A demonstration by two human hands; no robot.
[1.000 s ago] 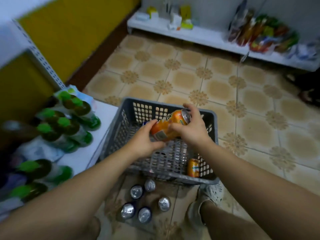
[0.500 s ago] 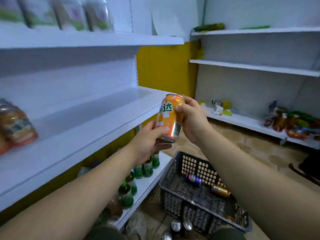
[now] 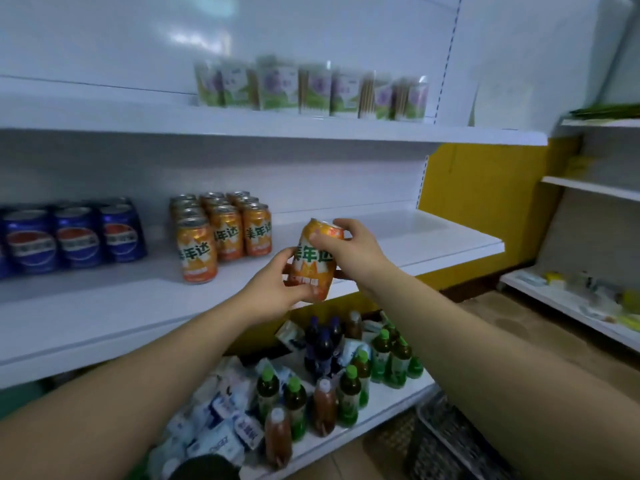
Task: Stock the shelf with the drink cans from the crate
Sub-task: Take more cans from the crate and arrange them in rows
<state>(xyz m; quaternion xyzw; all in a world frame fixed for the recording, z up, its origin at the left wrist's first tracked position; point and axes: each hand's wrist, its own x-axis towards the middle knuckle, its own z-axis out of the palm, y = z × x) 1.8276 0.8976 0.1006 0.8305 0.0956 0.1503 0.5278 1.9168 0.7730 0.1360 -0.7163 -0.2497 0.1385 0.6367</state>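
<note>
I hold an orange drink can upright in front of the white middle shelf. My left hand grips its lower part from the left. My right hand grips its top from the right. On the shelf, left of the held can, stands a block of several orange cans in rows. Further left stand blue cans. A corner of the grey crate shows at the bottom right, on the floor.
The top shelf carries several green and purple cartons. The bottom shelf holds green-capped bottles, dark bottles and white packets. A second white shelf unit with small goods stands at the right, past a yellow wall.
My view swung left and up from the crate to the shelf. Both hands carried the orange can up to the middle shelf, near the rows of orange cans.
</note>
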